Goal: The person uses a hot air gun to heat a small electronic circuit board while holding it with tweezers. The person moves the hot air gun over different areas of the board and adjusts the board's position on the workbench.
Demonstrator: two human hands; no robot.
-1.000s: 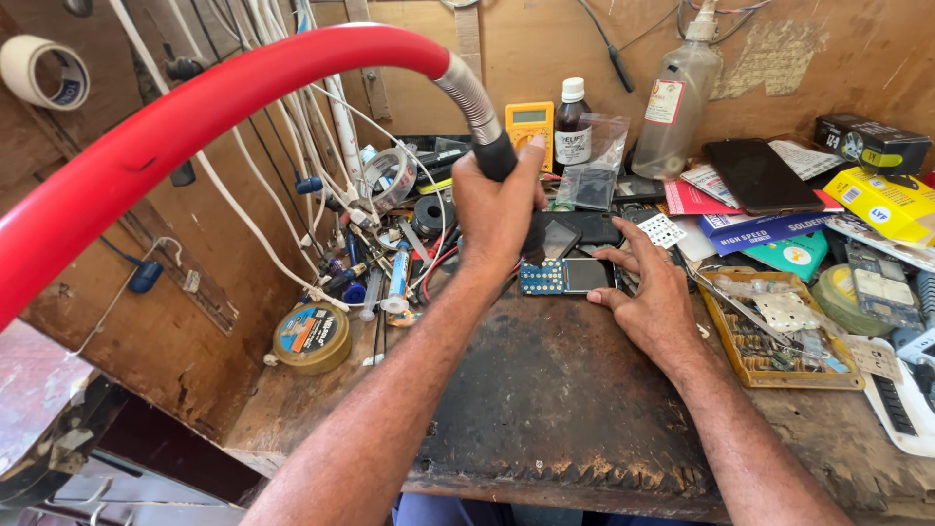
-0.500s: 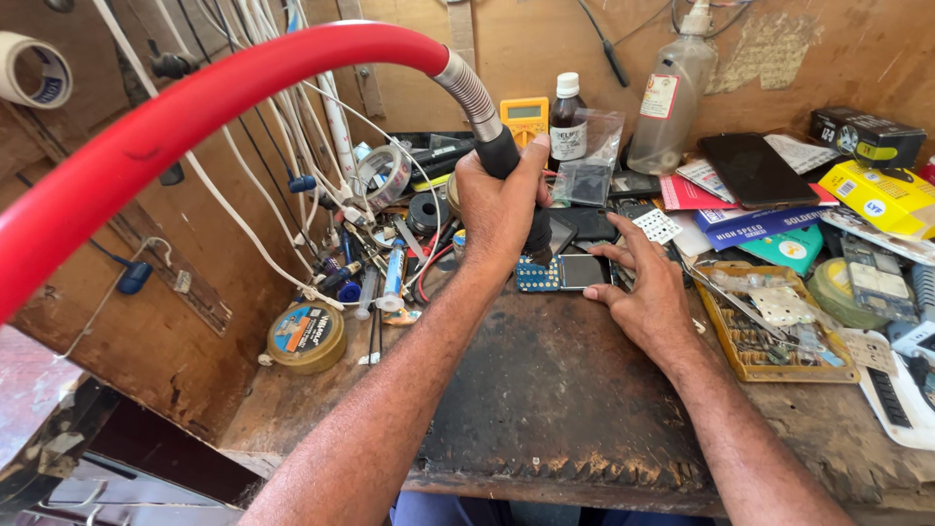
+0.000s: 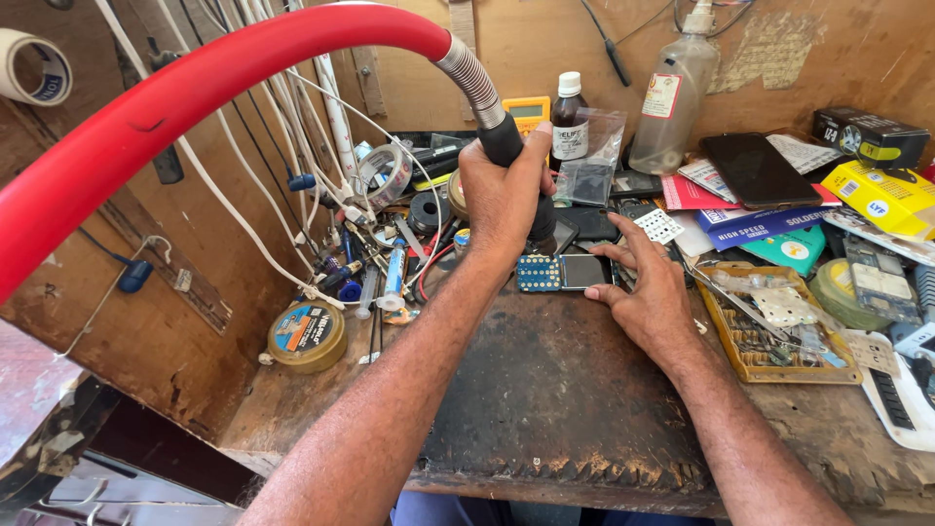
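Mat: dark worn mat (image 3: 545, 390) lies nearest me on the bench, and both my forearms cross it
Right hand: my right hand (image 3: 648, 292) lies flat and released, fingertips pressing the right end of the board, I judge to stop it sliding
Board: small phone board (image 3: 565, 272) with blue keypad part and grey screen lies at the mat's far edge, between my hands
Left hand: my left hand (image 3: 502, 190) is clenched around the black handle (image 3: 506, 141), held upright so its tip points down at the board; the tip itself is hidden behind my fist
Hose: red hose (image 3: 195, 88) arches from the handle over my left arm and blocks the view there
Left clutter: round tin (image 3: 307, 336), syringe (image 3: 394, 273), tape roll (image 3: 385, 175)
Right clutter: parts tray (image 3: 769, 326) just beside my right hand
Far: two bottles (image 3: 570, 122) and a black phone (image 3: 755, 168) near the wall
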